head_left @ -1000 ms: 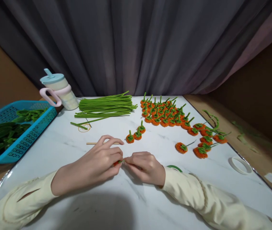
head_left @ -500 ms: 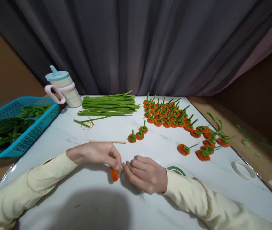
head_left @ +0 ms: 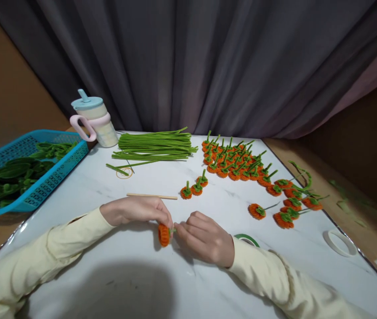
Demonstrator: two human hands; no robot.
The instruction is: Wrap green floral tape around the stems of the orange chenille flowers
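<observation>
While the left hand reaches over from above with its fingertips clamped on the orange piece, that piece hangs just below the grip, above the bare near part of the bench. Its round body stands on edge, and its short green stem points crosswise, toward the right hand. So the left hand is the nearer, in contact, with the right just beside the stem's tip. The right fingertips are drawn together there; whether they pinch anything, I cannot tell. Beyond the hands, a thin wooden stick lies crosswise, three similar pieces stand stem-up to its right, and farther back lies a bundle of green stems.
</observation>
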